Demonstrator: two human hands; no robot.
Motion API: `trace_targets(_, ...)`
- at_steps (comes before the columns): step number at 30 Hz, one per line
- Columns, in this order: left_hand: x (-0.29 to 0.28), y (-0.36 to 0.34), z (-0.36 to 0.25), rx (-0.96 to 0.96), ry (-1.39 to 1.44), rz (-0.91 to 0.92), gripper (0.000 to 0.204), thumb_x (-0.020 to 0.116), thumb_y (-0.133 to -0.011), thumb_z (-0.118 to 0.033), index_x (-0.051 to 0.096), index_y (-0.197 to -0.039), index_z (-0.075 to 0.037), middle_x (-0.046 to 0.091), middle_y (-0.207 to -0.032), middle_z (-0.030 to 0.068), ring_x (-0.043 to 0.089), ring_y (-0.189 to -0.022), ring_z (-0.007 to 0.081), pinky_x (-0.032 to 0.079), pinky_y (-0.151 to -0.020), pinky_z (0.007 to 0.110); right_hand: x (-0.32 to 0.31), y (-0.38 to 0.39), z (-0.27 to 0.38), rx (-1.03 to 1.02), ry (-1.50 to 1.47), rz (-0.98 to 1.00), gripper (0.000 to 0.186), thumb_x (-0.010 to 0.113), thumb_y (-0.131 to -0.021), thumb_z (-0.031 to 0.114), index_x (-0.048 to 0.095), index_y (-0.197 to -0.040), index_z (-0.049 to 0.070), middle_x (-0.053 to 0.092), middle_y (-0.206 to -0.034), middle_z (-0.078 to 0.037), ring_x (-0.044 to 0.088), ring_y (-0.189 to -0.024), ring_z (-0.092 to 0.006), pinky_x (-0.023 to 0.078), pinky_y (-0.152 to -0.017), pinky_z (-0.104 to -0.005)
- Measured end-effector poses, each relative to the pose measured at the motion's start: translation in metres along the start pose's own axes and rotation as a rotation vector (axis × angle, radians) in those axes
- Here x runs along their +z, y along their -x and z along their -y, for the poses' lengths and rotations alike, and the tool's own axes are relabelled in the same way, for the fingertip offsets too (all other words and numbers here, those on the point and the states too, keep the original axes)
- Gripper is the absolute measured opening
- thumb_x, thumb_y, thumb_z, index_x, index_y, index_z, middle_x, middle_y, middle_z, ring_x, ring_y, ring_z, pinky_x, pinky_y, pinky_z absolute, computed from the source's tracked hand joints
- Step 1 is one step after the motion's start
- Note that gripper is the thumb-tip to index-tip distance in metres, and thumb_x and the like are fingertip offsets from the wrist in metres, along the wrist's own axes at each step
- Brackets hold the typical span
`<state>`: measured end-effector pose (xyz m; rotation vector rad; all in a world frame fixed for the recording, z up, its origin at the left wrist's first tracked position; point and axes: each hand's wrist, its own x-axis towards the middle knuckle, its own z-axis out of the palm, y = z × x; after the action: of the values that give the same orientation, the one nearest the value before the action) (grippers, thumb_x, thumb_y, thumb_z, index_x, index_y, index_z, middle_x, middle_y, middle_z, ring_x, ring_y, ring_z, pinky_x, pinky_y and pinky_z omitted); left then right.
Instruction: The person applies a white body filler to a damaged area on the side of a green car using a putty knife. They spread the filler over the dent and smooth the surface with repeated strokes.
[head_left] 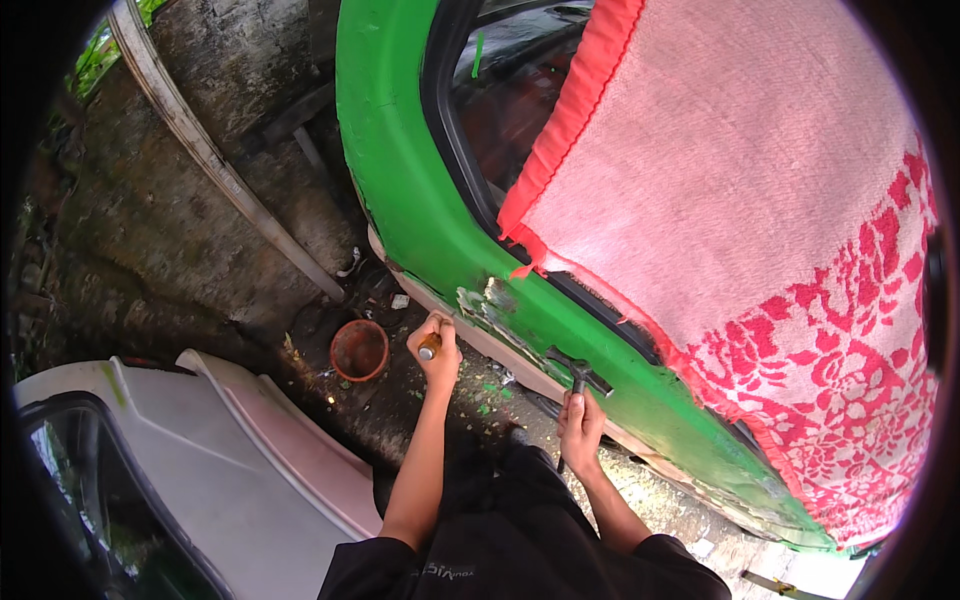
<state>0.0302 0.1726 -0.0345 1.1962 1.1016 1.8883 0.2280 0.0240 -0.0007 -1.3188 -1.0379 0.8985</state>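
My left hand (436,352) is closed around a hand tool with an amber-brown handle (431,346) and a metal end cap. Its working end is hidden, but it sits at the pale lower edge of a green car body (400,190). Close by, the green paint is chipped away in a bare, rough patch (490,305). In my right hand (581,425) is a hammer (580,372), gripped by its handle, its dark head over the lower green panel. A pink and red flowered towel (680,180) drapes over the car's window and upper body.
A reddish round pot (359,351) stands on the dirty ground, which is strewn with paint flakes. To the left lies a pale grey vehicle body part (190,430) with a window. A long curved metal strip (215,160) leans near a stained wall (240,60).
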Motion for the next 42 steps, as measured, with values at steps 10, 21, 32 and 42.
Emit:
trace_targets(10, 0.001, -0.003, -0.02, 0.016, 0.128, -0.047, 0.027, 0.048, -0.083, 0.006, 0.03, -0.064, -0.001, 0.046, -0.066, 0.0023, 0.034, -0.061, 0.0074, 0.03, -0.055, 0.026, -0.003, -0.003, 0.002, 0.013, -0.008, -0.007, 0.037, 0.042, -0.105, 0.035, 0.047, -0.084, 0.004, 0.037, -0.057, 0.005, 0.032, -0.045, -0.0029, 0.025, -0.04, -0.0211)
trace_targets(21, -0.003, 0.001, 0.0, -0.049, 0.115, -0.096, 0.026, 0.048, -0.083, 0.005, 0.033, -0.064, -0.003, 0.045, -0.066, 0.0025, 0.034, -0.062, 0.0085, 0.028, -0.056, 0.026, 0.002, -0.005, 0.002, 0.014, -0.006, 0.0, 0.035, 0.04, -0.105, 0.032, 0.046, -0.084, 0.004, 0.036, -0.057, 0.005, 0.031, -0.045, -0.0023, 0.023, -0.04, -0.021)
trace_targets(32, 0.007, 0.002, -0.001, -0.147, 0.116, -0.146, 0.028, 0.049, -0.085, 0.003, 0.032, -0.063, -0.004, 0.045, -0.067, 0.0004, 0.032, -0.057, 0.0052, 0.022, -0.044, 0.025, 0.006, -0.008, 0.006, 0.007, 0.022, -0.002, 0.038, 0.04, -0.105, 0.034, 0.045, -0.083, 0.004, 0.037, -0.056, 0.005, 0.032, -0.045, -0.003, 0.025, -0.04, -0.0214)
trace_targets(42, 0.009, -0.006, -0.001, -0.076, 0.129, -0.149, 0.028, 0.049, -0.085, 0.004, 0.032, -0.064, -0.003, 0.047, -0.067, 0.0009, 0.029, -0.056, 0.0057, 0.025, -0.045, 0.026, 0.006, -0.012, 0.007, -0.011, 0.022, -0.017, 0.039, 0.04, -0.105, 0.035, 0.046, -0.081, 0.005, 0.038, -0.056, 0.005, 0.033, -0.044, -0.003, 0.025, -0.04, -0.0214)
